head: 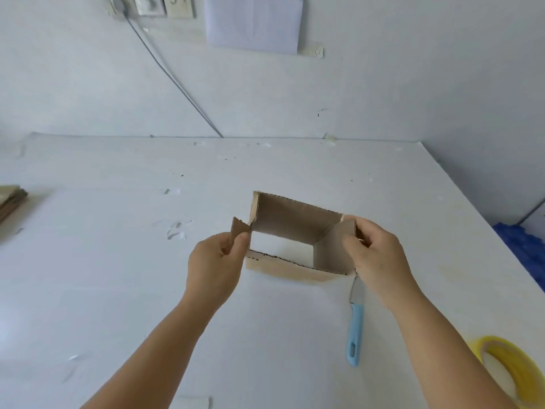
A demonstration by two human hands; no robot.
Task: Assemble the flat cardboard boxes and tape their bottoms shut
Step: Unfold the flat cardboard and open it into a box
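Cardboard box (295,231) in the head view is opened into a hollow sleeve and held just above the white worktop (118,276), with the left hand (215,267) pinching a small side flap (238,228) and the right hand (374,252) pinching the opposite wall. It looks light, thin and easy to bend or tear, so I judge the best hold is near the folded corners and creases, not on the loose flaps. A blue-handled knife (355,326) lies near, and a yellow tape roll (513,370) lies at the right edge.
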